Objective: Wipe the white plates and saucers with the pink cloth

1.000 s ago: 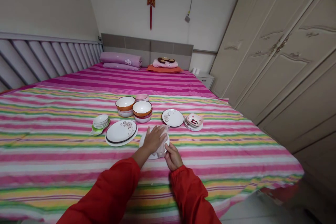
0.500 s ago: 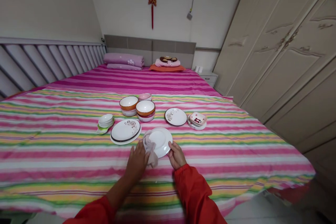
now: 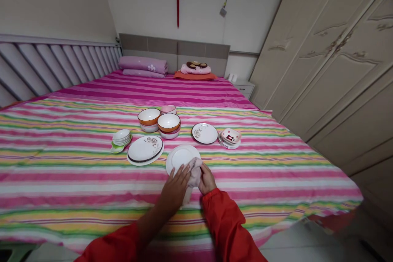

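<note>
A white plate (image 3: 178,155) is held out in front of me, its inner face up. My right hand (image 3: 208,180) grips the plate's right edge, thumb on top, the other fingers mostly hidden. A crumpled pale pinkish cloth (image 3: 195,171) lies over the plate's right side, and its loose end hangs down past the near rim. My left hand (image 3: 175,188) presses the cloth against the plate, its fingers stretched together over the near part. Left of the plate is an oval plate with a dark rim and brown flowers (image 3: 145,149), stacked on a white one.
Behind the plate stand stacked orange-and-white bowls (image 3: 169,125) and a pink bowl (image 3: 168,109). A flowered round plate (image 3: 204,133) and a pink patterned dish (image 3: 231,136) on white plates lie to the right. Small white bowls (image 3: 121,136) sit at left on a green dish (image 3: 116,148). A striped sheet (image 3: 260,188) covers the bed.
My left hand and the cloth have moved rightward across the plate, from its left side to its right edge. My right hand keeps hold of the plate. The view has shifted slightly.
</note>
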{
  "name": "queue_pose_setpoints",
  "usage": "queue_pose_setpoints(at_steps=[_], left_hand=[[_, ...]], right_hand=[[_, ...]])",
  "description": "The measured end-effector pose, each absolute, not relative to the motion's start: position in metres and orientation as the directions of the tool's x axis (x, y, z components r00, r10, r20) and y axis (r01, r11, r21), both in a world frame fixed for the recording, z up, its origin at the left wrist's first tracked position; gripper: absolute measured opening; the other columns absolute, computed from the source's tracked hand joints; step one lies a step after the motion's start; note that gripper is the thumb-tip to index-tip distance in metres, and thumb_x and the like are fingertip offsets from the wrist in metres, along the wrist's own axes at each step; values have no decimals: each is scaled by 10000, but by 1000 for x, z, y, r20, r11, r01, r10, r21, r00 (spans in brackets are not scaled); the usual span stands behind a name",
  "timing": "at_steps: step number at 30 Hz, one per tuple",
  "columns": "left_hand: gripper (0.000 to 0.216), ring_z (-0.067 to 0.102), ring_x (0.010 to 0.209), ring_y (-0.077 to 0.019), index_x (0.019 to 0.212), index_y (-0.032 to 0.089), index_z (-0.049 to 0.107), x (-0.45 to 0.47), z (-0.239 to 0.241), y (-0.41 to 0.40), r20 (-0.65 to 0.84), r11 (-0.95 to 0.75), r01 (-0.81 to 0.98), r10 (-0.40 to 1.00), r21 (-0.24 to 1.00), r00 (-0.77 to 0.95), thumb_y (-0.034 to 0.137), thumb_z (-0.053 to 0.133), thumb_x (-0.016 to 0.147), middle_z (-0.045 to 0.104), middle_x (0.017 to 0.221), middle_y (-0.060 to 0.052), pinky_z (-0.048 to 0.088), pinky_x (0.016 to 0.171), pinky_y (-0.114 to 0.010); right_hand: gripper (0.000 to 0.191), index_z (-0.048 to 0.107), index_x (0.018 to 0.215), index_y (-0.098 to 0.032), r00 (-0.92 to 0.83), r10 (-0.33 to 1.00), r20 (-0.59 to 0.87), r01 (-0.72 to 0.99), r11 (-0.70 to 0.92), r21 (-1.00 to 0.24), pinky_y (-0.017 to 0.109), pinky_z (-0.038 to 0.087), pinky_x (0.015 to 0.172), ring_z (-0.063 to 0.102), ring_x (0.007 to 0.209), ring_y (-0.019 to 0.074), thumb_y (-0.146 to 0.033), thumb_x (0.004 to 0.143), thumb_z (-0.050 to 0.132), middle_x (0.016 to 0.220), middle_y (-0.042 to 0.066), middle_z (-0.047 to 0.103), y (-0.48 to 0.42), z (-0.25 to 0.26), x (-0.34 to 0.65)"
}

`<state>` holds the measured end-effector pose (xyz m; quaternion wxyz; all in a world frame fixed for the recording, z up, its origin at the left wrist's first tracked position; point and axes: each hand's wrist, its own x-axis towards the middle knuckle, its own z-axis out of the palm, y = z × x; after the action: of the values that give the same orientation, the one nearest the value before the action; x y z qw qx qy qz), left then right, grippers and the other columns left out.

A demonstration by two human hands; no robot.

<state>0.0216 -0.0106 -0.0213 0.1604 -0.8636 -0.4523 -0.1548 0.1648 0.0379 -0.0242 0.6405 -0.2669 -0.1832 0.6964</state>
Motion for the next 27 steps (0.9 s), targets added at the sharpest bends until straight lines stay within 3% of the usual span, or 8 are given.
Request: queue_pose_setpoints(at_steps=[4,9,14,18,27], left_hand=[[474,329,1343,-225,1361,177,425,49,2,19,338,-514,857,799,-44,497,187,311,900,433,1425,-74,198,1106,-459],[460,358,1326,-237,1336,165,453,70,26,59,248,-475,876,862,90,442,251,236,940,447,1415,-78,188,1109,-477],[468,341,1335,-249,1360,176,413,48,35,82,119,-307,925,951,223,287,249,215,943,433,1424,-64,227,1082,-498],[470,378,1312,-265,1376,167,385,9,24,72,132,-248,945,966,214,224,269,232,944,435,1419,-97,222,1074,-526],[457,345,1335,-229,1357,162,414,-21,-1,8,218,-447,879,886,167,409,230,280,925,452,1407,-101,240,1082,-508]], right_hand=[[233,667,882,-161,-98,985,-141,-809,-161,-565,284,539,731,668,815,176,-252,670,702,821,34,719,42,-29,164],[191,669,858,-174,-32,993,-112,-805,-92,-586,288,524,800,658,882,173,-188,669,692,882,34,720,43,-29,163],[141,672,817,-166,-63,985,-161,-776,-150,-612,309,541,748,665,742,160,-255,716,713,817,43,724,37,-22,166],[163,669,788,-159,-58,984,-167,-789,-148,-596,280,543,711,655,700,140,-278,703,743,789,34,723,34,-19,166],[191,649,771,-169,-35,985,-166,-782,-131,-609,225,531,593,630,628,115,-294,680,762,734,3,703,35,-22,164]])
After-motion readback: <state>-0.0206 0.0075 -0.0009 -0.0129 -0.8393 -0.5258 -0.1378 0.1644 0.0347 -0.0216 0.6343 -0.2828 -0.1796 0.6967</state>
